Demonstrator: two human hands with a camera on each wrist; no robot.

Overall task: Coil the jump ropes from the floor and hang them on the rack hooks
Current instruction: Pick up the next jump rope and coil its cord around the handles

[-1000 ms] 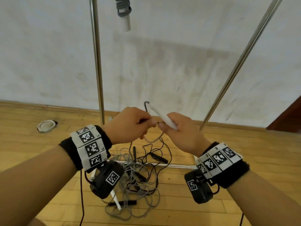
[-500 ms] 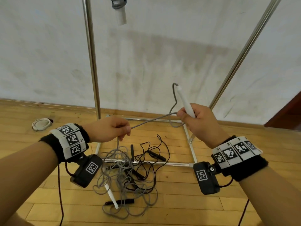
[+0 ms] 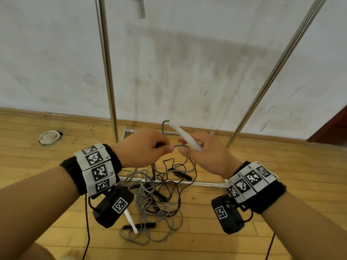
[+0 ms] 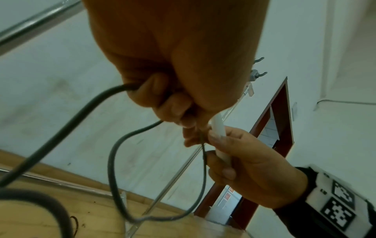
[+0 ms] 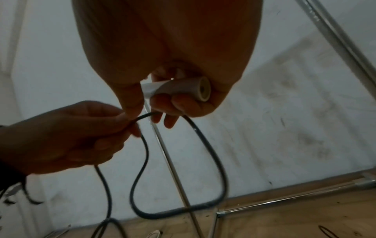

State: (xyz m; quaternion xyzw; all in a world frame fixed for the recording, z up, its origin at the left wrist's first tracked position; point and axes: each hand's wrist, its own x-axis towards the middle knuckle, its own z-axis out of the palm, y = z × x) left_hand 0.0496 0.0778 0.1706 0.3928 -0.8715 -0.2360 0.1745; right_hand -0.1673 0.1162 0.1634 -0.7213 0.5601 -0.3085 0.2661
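Observation:
My right hand (image 3: 202, 147) grips the white handle (image 3: 185, 136) of a grey jump rope, tip pointing up and left. My left hand (image 3: 148, 147) pinches the grey cord (image 3: 180, 146) just beside it. A loop of that cord (image 5: 215, 161) hangs below both hands and trails down to a tangle of grey and black ropes (image 3: 155, 199) on the wooden floor. The rope's other white handle (image 3: 131, 221) lies in the tangle. In the left wrist view my left hand (image 4: 183, 109) holds the cord (image 4: 114, 157) near the right hand (image 4: 244, 169).
The chrome rack's left upright (image 3: 106, 68) and slanted right pole (image 3: 277, 68) stand ahead, with a base bar (image 3: 187, 182) across the floor. A coiled rope's handle (image 3: 139, 8) hangs at the top. A white coil (image 3: 49, 136) lies at left by the wall.
The hands had drawn apart, stretching a length of cord; now they have come back together and a new loop hangs below them.

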